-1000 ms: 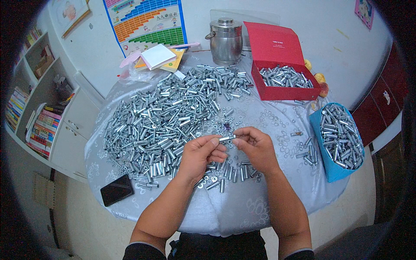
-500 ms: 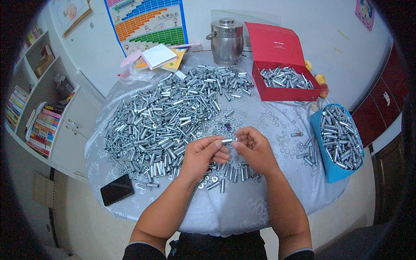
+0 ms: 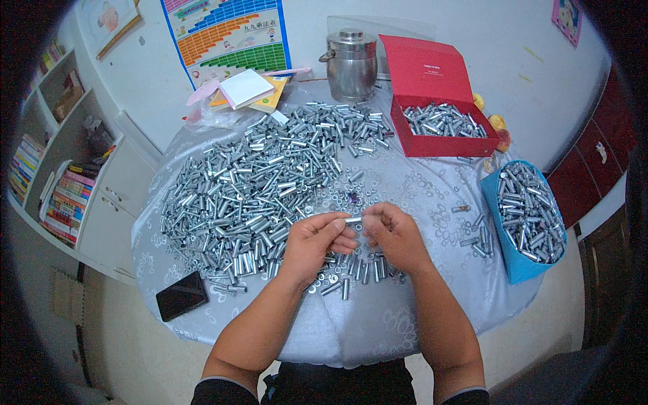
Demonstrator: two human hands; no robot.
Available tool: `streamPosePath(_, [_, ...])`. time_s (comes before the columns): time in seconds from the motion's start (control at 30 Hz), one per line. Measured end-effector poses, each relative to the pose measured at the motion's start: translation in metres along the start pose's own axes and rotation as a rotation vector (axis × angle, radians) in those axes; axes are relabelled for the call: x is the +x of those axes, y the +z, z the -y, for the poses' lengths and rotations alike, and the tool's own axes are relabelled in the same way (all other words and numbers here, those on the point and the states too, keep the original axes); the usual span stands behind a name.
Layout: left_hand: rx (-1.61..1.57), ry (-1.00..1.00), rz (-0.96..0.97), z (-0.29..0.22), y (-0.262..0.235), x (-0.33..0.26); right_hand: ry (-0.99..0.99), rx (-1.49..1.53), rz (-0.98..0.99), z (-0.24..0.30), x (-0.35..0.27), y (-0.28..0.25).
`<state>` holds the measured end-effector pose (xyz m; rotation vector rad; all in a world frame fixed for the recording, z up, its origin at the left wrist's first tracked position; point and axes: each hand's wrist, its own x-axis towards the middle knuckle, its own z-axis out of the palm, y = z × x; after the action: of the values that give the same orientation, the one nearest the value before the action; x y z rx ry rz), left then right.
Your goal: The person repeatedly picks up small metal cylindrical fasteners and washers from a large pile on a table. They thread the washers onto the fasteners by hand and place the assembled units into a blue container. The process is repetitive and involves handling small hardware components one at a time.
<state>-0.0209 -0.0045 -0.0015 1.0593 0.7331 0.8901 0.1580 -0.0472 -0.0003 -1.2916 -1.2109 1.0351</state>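
Between thumb and fingers my left hand (image 3: pixel 314 241) holds a short silvery metal sleeve (image 3: pixel 353 220), level above the table and pointing right. My right hand (image 3: pixel 399 239) is closed at the sleeve's right end, its curled fingertips slightly blurred; they hide that end. A wide pile of loose metal sleeves and bolts (image 3: pixel 236 189) spreads to the left and beyond my hands. Small nuts and washers (image 3: pixel 344 197) lie just past my fingers. Below my hands, several sleeves (image 3: pixel 364 271) stand or lie in a rough row.
A red open-lidded box (image 3: pixel 445 146) and a blue fabric bin (image 3: pixel 503 233), both filled with metal sleeves, stand to the right. A steel canister (image 3: pixel 352 67) and notebooks (image 3: pixel 246 89) sit at the back. A black phone (image 3: pixel 182 297) lies near the left front edge.
My right hand's fingertips have drawn in and closed at the sleeve's right end. The left hand keeps its hold, nearly still.
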Motion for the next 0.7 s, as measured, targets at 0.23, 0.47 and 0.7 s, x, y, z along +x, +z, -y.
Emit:
streamPosePath(0.23, [0.013,0.016,0.012,0.0,0.001,0.0,0.078,0.014,0.034,-0.006,0.002,-0.006])
streamPosePath(0.47, [0.015,0.029,0.013,0.001,0.001,-0.001,0.053,0.012,0.003,-0.001,0.0,-0.002])
streamPosePath(0.7, [0.014,0.038,0.016,0.001,0.002,-0.001,0.075,-0.075,0.047,-0.01,0.003,-0.01])
